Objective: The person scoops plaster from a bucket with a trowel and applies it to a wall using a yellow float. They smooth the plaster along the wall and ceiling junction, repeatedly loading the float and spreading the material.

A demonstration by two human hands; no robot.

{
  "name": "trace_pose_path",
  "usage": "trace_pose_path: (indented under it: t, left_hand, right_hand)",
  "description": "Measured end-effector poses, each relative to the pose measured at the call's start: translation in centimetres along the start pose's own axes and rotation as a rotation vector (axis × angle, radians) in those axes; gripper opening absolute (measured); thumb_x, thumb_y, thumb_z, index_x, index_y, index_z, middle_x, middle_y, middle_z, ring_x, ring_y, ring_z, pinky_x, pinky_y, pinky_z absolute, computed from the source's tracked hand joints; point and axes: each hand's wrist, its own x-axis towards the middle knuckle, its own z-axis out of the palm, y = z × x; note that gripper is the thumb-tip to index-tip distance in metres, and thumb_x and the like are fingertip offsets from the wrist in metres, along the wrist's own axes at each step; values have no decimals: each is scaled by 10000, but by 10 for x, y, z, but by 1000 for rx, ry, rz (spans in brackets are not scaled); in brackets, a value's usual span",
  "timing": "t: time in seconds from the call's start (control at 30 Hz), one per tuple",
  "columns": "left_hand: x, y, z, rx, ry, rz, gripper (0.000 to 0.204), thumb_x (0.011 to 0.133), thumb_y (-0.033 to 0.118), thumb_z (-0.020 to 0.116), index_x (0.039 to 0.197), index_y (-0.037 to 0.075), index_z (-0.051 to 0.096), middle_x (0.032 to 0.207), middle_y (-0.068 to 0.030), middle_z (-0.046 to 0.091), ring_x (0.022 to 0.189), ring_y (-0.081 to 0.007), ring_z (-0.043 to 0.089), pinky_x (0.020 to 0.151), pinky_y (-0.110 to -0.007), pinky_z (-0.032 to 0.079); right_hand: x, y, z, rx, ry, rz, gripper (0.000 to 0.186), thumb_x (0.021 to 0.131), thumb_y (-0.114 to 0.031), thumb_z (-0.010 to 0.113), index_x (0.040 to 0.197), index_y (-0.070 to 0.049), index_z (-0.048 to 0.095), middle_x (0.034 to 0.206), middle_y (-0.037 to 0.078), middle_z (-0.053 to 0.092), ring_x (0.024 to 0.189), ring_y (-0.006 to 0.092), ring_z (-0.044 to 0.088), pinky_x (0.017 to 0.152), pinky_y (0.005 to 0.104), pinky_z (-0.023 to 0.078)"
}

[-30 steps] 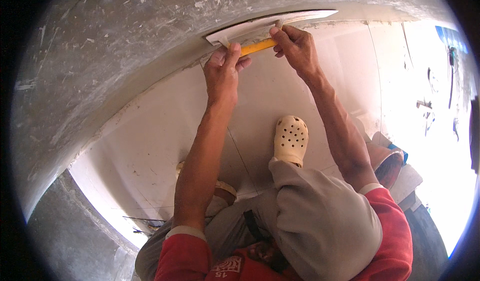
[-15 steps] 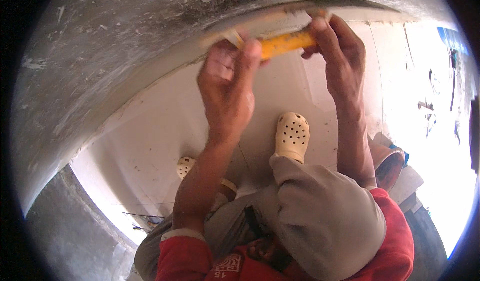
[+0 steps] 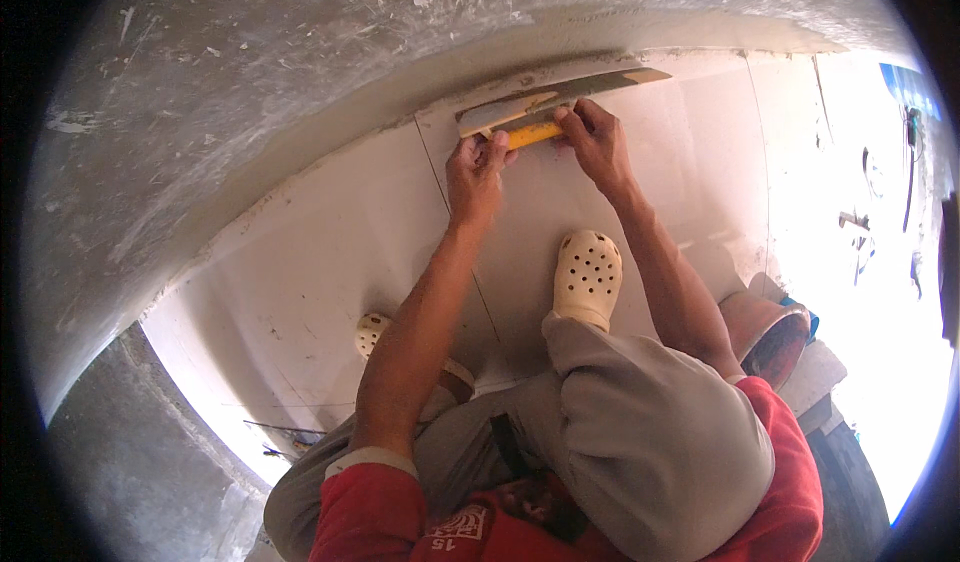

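A plastering trowel (image 3: 534, 135) with a yellow handle and a long metal blade lies along the foot of the grey wall, where the wall meets the pale floor. My left hand (image 3: 474, 180) is closed on the left end of the handle. At the handle's other end, the fingers of my right hand (image 3: 598, 150) pinch it. The blade shows beyond both hands, its tip pointing to the right, with greyish smears on it. Whether its edge touches the wall or the floor I cannot tell.
The grey wall (image 3: 300, 72) curves across the far side and left, with a smoother band along its base. Pale tiles (image 3: 330, 232) cover the floor. My cream perforated clogs (image 3: 588, 272) stand on them. A bucket (image 3: 765, 332) lies tipped on the right, beside pale blocks (image 3: 815, 372).
Both hands have come down with the trowel, lower along the wall's foot and away from me. My right hand has shifted left, and the whole blade now shows.
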Motion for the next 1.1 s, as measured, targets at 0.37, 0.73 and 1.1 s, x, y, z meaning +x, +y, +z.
trace_pose_path:
  t: [0.37, 0.73, 1.1]
  left_hand:
    - [32, 4, 0, -41, -14, -35, 337, 1022, 203, 636, 1211, -72, 582, 1181, -138, 623, 1035, -219, 673, 894, -339, 631]
    - [27, 22, 7, -72, -27, 41, 436, 1020, 313, 659, 1226, -64, 582, 1186, -162, 665, 1028, -212, 691, 948, -378, 613]
    - [-11, 100, 24, -75, -3, 109, 435, 1009, 308, 671, 1216, -69, 606, 1159, -129, 653, 1046, -200, 669, 942, -357, 587]
  right_hand:
    - [30, -15, 5, -97, 76, 9, 367, 1012, -306, 645, 1016, 55, 706, 858, 108, 721, 728, 150, 695, 695, 307, 591]
    - [26, -38, -3, 38, 47, -59, 344, 1025, -287, 635, 1016, 48, 715, 850, 90, 714, 746, 141, 689, 707, 298, 599]
    - [-2, -109, -25, 92, 164, -197, 359, 1010, -308, 619, 922, 32, 691, 739, 116, 704, 668, 167, 692, 622, 325, 537]
